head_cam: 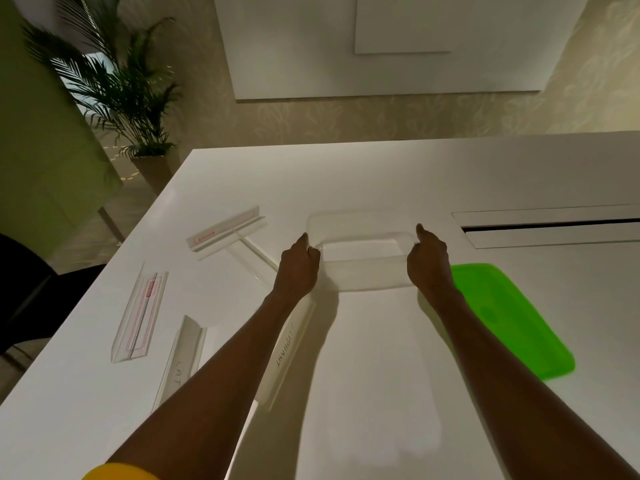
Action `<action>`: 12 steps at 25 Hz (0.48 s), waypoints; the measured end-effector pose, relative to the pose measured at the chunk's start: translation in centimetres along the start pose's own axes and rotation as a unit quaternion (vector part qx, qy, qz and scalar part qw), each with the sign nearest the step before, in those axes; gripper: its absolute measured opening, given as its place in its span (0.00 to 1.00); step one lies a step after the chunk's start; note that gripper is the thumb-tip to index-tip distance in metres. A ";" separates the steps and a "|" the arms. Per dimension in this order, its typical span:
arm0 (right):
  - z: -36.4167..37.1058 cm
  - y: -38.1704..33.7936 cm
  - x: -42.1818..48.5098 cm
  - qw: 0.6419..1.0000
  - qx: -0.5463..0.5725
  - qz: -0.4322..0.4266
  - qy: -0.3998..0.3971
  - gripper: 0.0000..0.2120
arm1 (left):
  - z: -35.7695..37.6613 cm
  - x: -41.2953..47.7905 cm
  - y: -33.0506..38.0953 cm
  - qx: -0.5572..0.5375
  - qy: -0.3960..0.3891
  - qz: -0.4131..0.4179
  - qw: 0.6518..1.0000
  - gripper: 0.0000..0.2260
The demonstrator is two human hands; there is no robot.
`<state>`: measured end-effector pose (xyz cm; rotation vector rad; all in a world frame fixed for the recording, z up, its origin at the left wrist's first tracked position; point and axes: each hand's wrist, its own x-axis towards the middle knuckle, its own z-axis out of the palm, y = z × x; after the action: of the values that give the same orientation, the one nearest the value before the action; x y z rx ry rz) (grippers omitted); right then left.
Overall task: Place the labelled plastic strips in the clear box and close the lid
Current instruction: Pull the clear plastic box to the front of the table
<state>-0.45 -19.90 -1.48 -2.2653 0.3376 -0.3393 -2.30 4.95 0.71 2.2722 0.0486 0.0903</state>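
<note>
Your left hand (pixel 298 268) and right hand (pixel 429 265) curl round ends of clear box (pixel 363 277), mid table (pixel 381 174). Box looks empty. Strips (pixel 142 317) lie off to left. Your left arm over ELEPHANT strip (pixel 289 344): may bump it. Green lid (pixel 512 317) by right arm: may slide.

White table (pixel 381 174), potted palm (pixel 114 88), patterned beige wall (pixel 346 119), white panels (pixel 381 46)

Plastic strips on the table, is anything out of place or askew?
Nothing looks damaged or spilled. The strips lie scattered at different angles left of the clear box, none inside it: the ELEPHANT strip runs under the left forearm. The green lid lies off, beside the right hand.
</note>
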 end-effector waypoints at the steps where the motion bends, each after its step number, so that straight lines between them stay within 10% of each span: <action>1: -0.2 0.1 -0.4 1.000 -0.013 -0.009 0.003 0.26 | -0.1 -0.4 0.0 0.005 0.000 0.003 1.000 0.10; 12: -1.7 -0.2 -3.1 0.997 -0.052 -0.047 0.039 0.22 | -0.2 -2.4 -0.1 0.014 0.005 -0.001 1.000 0.09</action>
<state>-3.86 -19.86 -0.71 -2.3801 0.2944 -0.4697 -4.71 5.02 0.70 2.3004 0.0586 0.1005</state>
